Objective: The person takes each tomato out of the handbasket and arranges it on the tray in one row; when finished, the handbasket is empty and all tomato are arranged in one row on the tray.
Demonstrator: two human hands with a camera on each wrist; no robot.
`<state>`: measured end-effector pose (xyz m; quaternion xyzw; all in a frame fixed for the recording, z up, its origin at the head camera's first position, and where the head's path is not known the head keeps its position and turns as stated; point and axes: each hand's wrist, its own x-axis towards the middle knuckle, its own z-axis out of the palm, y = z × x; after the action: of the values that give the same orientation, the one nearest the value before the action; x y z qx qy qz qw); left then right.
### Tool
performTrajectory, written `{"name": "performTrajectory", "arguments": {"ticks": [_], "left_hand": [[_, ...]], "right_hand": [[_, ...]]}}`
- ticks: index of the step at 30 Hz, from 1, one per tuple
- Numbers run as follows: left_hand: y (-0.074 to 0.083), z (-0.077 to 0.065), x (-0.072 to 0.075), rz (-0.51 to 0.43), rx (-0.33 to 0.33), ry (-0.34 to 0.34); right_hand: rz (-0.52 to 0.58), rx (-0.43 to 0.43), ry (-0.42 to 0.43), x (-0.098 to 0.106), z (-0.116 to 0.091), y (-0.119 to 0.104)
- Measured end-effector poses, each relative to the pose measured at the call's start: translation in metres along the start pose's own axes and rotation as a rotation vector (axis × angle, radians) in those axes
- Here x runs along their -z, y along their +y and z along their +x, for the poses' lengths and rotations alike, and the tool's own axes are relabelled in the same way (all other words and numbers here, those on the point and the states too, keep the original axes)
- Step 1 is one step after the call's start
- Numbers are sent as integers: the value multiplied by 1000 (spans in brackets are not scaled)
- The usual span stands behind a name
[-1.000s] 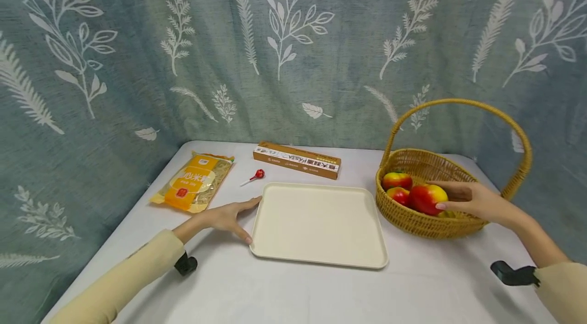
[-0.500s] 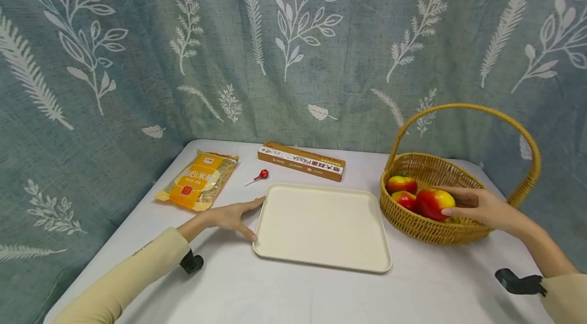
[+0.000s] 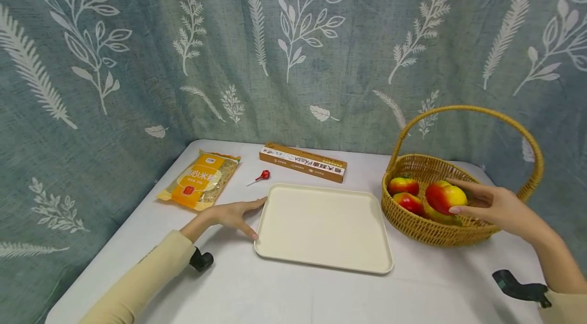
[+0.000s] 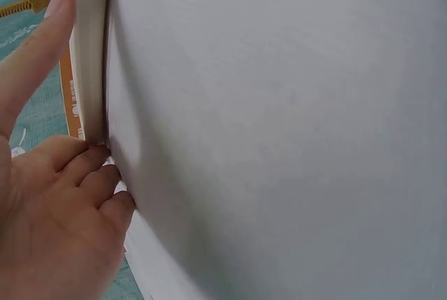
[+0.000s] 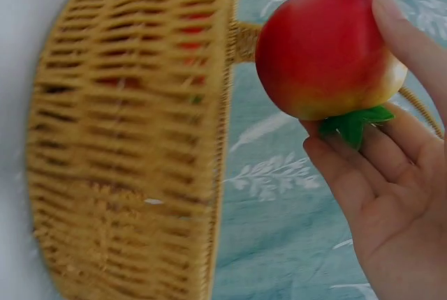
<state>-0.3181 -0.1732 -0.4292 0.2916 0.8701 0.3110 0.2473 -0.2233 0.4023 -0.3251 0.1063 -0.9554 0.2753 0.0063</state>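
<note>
We have the red-and-yellow fruit (image 3: 441, 197) pinched between thumb and fingers of the right hand (image 3: 502, 208) over the basket (image 3: 442, 235), left hand (image 3: 233, 215) spread at the tray (image 3: 321, 227), and reckon that fruit's light, stiff, kinda slick, so best gripped round its fat middle.

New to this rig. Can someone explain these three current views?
No machine here: these are a person's bare hands, with cameras on the head and both wrists.

The head view looks forward and down. On the white table lie a bag, a lollipop, a pasta box, a cream tray and a wicker basket with more fruit inside.

The left wrist view shows the left hand touching the tray's edge.

The right wrist view shows the right hand holding a red-and-yellow fruit above the basket's rim.
</note>
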Motion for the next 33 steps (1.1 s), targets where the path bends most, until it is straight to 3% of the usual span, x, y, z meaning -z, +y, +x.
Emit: {"name": "performTrajectory", "arguments": {"ticks": [6, 14, 28, 33], "left_hand": [[3, -2, 0, 22, 10, -10], [5, -3, 1, 47, 36, -8], [6, -1, 2, 69, 32, -12], [5, -1, 2, 70, 32, -11]], "right_hand": [[-5, 36, 56, -7, -1, -21], [-42, 224, 187, -27, 5, -55], [-6, 352, 209, -49, 30, -94], [50, 348, 186, -58, 39, -107]]}}
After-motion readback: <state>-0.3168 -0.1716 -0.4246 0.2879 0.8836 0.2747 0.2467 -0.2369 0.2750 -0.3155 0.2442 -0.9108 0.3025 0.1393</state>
